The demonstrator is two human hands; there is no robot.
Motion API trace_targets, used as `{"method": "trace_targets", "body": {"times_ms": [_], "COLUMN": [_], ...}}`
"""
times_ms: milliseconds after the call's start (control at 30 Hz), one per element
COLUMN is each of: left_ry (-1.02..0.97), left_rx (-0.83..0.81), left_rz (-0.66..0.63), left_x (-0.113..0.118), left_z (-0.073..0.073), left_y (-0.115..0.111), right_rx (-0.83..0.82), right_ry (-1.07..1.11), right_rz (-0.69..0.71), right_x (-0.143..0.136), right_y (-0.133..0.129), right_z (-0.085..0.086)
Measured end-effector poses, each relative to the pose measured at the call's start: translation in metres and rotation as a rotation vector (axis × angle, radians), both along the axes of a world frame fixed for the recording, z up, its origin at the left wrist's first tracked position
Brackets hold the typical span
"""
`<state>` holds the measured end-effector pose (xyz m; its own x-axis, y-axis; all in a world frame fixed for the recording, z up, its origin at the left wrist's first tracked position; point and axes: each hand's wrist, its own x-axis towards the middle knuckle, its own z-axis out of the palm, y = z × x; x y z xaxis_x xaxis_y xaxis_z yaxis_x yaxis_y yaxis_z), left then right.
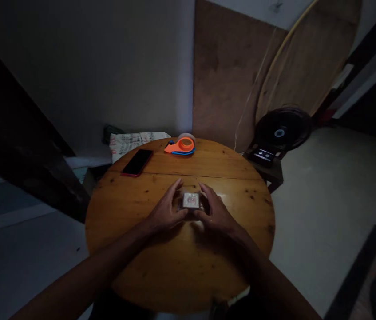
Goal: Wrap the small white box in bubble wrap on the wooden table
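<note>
A: Both arms are in, and what a symmetrical pose! The bare left forearm (108, 255) slants up from the lower left, the bare right forearm (261, 260) from the lower right, meeting over the round, varnished orange-brown wooden counter (114, 218).

B: And right between them sits the small square box with clear edges and a whitish, red-marked top (191, 200), near the counter's middle!

A: Look at the left grip (168, 211): partly open, bent like a C, index finger pointing up and away, thumb reaching inward along the box's near left corner.

B: The right grip (217, 212) mirrors it, half open too, fingers arched beside the far right corner, thumb tip in by the near edge. The two thumbs nearly meet!

A: Are they actually pinching the box?

B: Can't tell from here; it's too dim to see whether skin touches plastic. The hands frame it closely from both sides, that much is plain.

A: Farther back, the orange-and-blue plastic tape dispenser (171, 148) stands near the counter's far rim.

B: With the red-edged, black-screened phone (137, 162) lying flat to its left, well apart from either hand!
</note>
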<state>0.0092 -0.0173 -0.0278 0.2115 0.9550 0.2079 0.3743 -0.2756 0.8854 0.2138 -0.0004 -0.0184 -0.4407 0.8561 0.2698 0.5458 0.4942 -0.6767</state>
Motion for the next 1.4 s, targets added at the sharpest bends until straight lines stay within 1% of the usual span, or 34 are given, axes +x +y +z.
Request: {"method": "trace_targets", "body": {"times_ms": [67,133,300,400,500,633,700,833,933,1100,1267,1400], "left_ry": [-0.080,-0.118,-0.101,-0.074,-0.100,-0.111,-0.117,-0.113,-0.096,-0.050,-0.015,0.001], "left_rx": [-0.039,-0.042,-0.059,-0.054,-0.006,0.010,0.009,0.021,0.037,0.053,0.069,0.094], "left_rz": [-0.009,-0.010,-0.026,-0.082,-0.136,-0.147,-0.147,-0.162,-0.139,-0.137,-0.138,-0.148], "left_x": [0.003,0.004,0.003,-0.001,-0.004,-0.005,-0.004,-0.003,-0.002,-0.002,-0.003,-0.004], "left_z": [-0.001,-0.001,0.001,-0.001,-0.005,-0.004,-0.002,0.001,0.000,-0.001,0.001,0.000], "left_y": [-0.001,-0.001,-0.002,-0.002,0.000,0.001,-0.001,-0.002,-0.002,-0.002,-0.004,-0.005], "right_rx": [-0.020,-0.039,-0.090,-0.128,-0.126,-0.117,-0.069,0.118,0.235,0.414,0.518,0.537], "right_ry": [0.002,0.005,0.055,0.082,0.082,0.073,0.085,0.059,-0.012,-0.187,-0.237,-0.283], "right_rz": [-0.001,0.011,0.002,0.007,0.026,0.040,0.025,-0.010,-0.016,0.026,0.054,0.055], "right_x": [0.000,0.000,0.000,0.001,0.001,0.001,0.001,0.000,-0.001,-0.003,-0.002,-0.003], "right_y": [0.000,-0.001,-0.007,-0.010,-0.008,-0.008,-0.009,-0.012,-0.014,-0.015,-0.015,-0.016], "right_z": [0.002,0.004,0.007,0.005,0.003,0.005,0.008,0.014,0.016,0.018,0.026,0.030]}}
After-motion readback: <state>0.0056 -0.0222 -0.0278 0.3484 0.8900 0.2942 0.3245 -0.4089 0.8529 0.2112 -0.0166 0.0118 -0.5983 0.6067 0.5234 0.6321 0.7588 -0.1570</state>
